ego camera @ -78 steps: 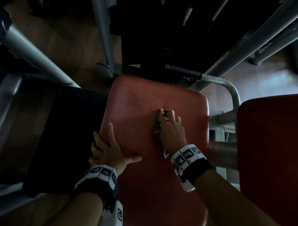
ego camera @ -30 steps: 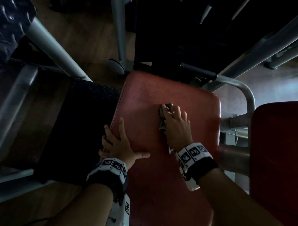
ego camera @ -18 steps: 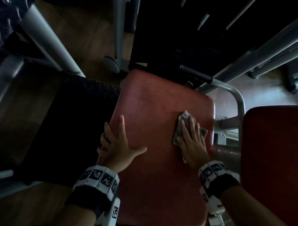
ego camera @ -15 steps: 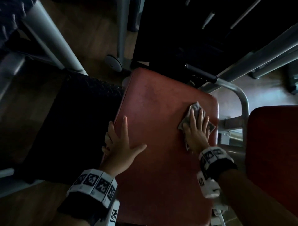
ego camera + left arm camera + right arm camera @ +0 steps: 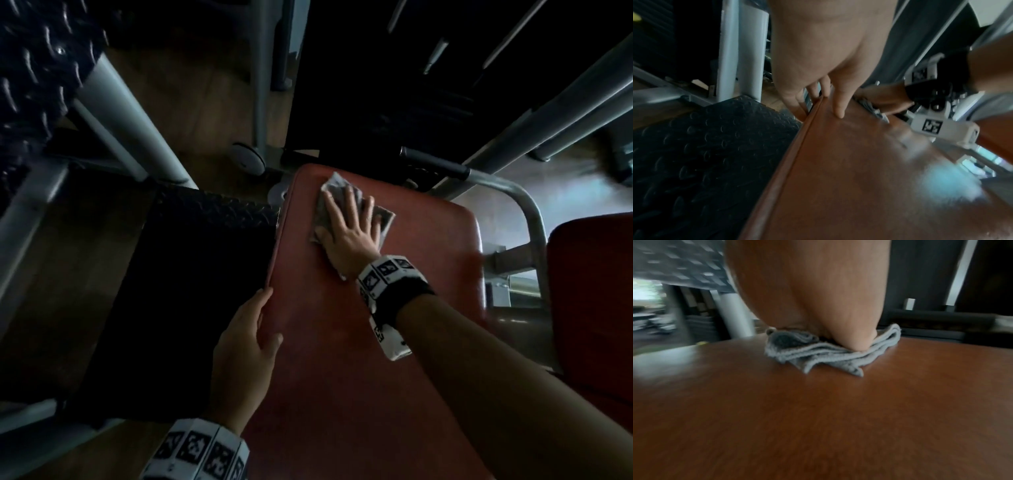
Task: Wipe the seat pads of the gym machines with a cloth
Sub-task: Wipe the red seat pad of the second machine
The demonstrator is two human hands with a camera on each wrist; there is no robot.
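Note:
A red seat pad (image 5: pixel 359 359) fills the middle of the head view. My right hand (image 5: pixel 349 222) lies flat, fingers spread, on a folded grey cloth (image 5: pixel 385 216) near the pad's far left corner. In the right wrist view the palm (image 5: pixel 807 288) presses the cloth (image 5: pixel 818 353) onto the pad (image 5: pixel 818 418). My left hand (image 5: pixel 243 349) rests at the pad's left edge. In the left wrist view its thumb (image 5: pixel 838 110) lies on top of the pad (image 5: pixel 859 178). Its fingers (image 5: pixel 813 91) run down the pad's side.
A second red pad (image 5: pixel 589 291) stands close at the right. A black tread plate (image 5: pixel 191 274) lies left of the seat. Grey frame tubes (image 5: pixel 120 113) cross at the left, a curved tube (image 5: pixel 527 212) at the right. A black handle (image 5: pixel 431 164) sits behind the pad.
My right hand opened flat on the cloth and swept it from the pad's right side to the far left corner. The left hand slid off the top to the left edge.

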